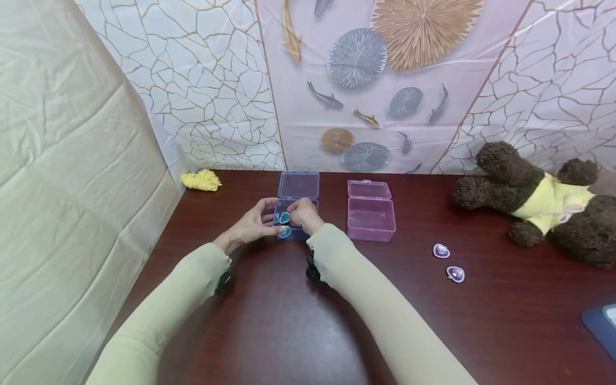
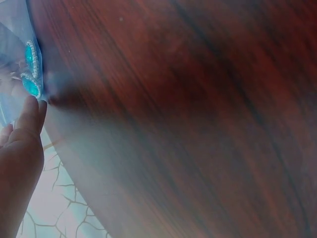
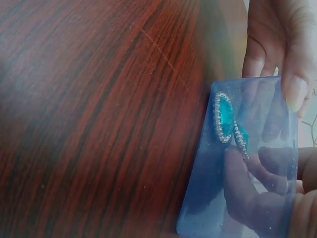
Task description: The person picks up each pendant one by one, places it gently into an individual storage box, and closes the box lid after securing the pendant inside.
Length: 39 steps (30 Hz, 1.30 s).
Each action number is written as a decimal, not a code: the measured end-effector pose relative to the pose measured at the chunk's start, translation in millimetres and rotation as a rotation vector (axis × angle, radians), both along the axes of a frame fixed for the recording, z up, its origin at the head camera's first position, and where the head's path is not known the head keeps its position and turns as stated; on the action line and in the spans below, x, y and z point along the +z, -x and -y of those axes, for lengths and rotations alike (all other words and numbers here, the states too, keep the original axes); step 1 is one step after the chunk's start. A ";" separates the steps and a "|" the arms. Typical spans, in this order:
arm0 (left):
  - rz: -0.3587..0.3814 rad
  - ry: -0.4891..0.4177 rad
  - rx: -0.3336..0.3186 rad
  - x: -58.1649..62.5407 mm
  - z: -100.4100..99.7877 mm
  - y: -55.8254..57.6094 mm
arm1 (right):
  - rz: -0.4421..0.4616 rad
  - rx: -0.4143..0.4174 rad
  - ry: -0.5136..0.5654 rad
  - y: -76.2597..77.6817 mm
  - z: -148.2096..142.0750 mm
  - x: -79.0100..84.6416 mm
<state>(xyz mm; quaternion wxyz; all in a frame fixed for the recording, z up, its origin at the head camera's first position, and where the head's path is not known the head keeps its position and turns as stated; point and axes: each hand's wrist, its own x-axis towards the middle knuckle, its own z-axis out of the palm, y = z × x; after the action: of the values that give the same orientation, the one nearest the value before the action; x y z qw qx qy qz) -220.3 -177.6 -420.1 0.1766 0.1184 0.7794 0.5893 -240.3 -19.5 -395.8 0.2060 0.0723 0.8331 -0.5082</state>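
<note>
A translucent blue plastic box (image 1: 298, 233) stands on the table with its hinged lid (image 1: 299, 185) raised at the back. My left hand (image 1: 254, 223) grips the box's left side, thumb at the rim and fingers along the outer wall. Inside the box reaches my right hand (image 1: 304, 213), its fingertips pinching a teal heart-shaped gem (image 1: 284, 217) with a beaded edge. Through the wall in the right wrist view, a second teal gem (image 3: 226, 118) shows close beside the pinched one. The box wall veils the right fingers (image 3: 240, 191) there.
Right of the blue box stands an open pink plastic box (image 1: 370, 233). Two purple heart gems (image 1: 440, 251) lie farther right on the table. A brown teddy bear (image 1: 553, 203) in yellow lies at the back right, and a yellow yarn bundle (image 1: 201, 181) at the back left.
</note>
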 end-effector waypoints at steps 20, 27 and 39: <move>0.022 -0.014 0.004 3.3 -9.2 -5.3 | -0.097 0.122 -0.095 -15.6 -12.2 11.3; 0.012 0.020 0.015 -2.8 -9.2 -4.7 | -0.167 0.082 0.035 -20.0 -25.0 15.4; -0.260 -0.105 0.295 31.6 -38.9 -29.3 | -0.132 -0.049 0.703 -25.4 -149.2 58.0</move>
<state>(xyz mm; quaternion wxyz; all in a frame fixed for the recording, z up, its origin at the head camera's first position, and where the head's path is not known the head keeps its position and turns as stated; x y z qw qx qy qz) -191.0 -138.7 -388.5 -0.0201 0.0870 0.7729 0.6282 -214.8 129.7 -337.8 0.1520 -0.0159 0.6169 -0.7721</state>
